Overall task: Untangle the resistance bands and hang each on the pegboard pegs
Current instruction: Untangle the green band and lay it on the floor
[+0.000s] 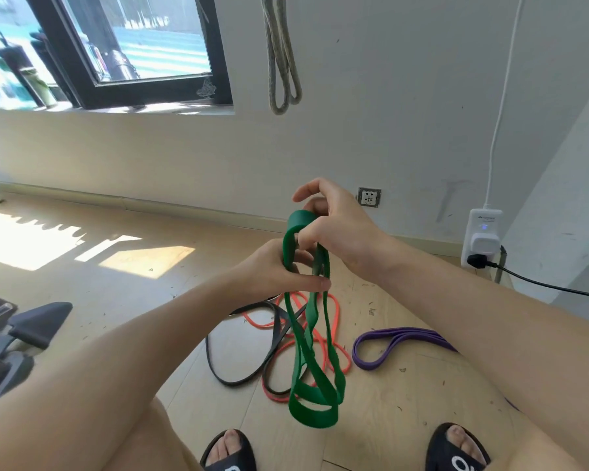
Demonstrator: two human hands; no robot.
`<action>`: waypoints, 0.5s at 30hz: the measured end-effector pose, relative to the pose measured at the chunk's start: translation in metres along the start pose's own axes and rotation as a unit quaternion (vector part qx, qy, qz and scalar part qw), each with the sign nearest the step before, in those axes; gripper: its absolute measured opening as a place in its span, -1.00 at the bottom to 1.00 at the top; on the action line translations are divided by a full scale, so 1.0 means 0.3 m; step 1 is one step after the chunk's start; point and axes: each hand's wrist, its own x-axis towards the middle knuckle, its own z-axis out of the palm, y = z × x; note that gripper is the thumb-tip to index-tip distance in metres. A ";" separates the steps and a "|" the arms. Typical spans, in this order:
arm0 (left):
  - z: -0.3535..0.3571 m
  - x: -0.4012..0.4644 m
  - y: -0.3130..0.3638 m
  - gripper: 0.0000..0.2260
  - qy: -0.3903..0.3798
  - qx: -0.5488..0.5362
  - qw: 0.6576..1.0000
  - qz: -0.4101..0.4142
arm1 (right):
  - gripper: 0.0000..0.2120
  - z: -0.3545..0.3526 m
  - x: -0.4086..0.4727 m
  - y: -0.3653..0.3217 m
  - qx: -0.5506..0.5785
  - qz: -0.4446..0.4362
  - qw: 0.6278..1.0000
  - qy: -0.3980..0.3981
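Observation:
A green resistance band (315,379) hangs doubled in several loops in front of me. My right hand (334,226) pinches its top fold. Just below, my left hand (272,270) grips the strands. On the wooden floor underneath lie a black band (232,375) and an orange-red band (337,321), crossed over each other. A purple band (398,341) lies folded to their right, partly hidden by my right forearm. A grey band (281,62) hangs on the white wall above; its peg is out of the frame.
A window (116,52) with a dark frame is at the upper left. A wall socket (369,197) and a white plug adapter (483,237) with a black cable sit low on the wall. Dark exercise equipment (11,331) stands at the left. My sandalled feet (230,452) are below.

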 end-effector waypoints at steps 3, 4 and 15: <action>0.004 -0.003 0.006 -0.70 -0.002 0.000 1.000 -0.001 | -0.52 -0.010 -0.004 -0.008 -0.023 -0.012 1.000 0.006; 0.001 -0.002 0.006 -0.70 -0.002 0.001 1.000 -0.002 | -0.53 -0.017 -0.005 -0.011 -0.027 -0.013 0.999 0.009; -0.015 -0.004 0.028 -0.63 -0.019 0.019 0.999 -0.021 | -0.53 -0.044 -0.015 -0.018 -0.069 -0.028 0.997 0.008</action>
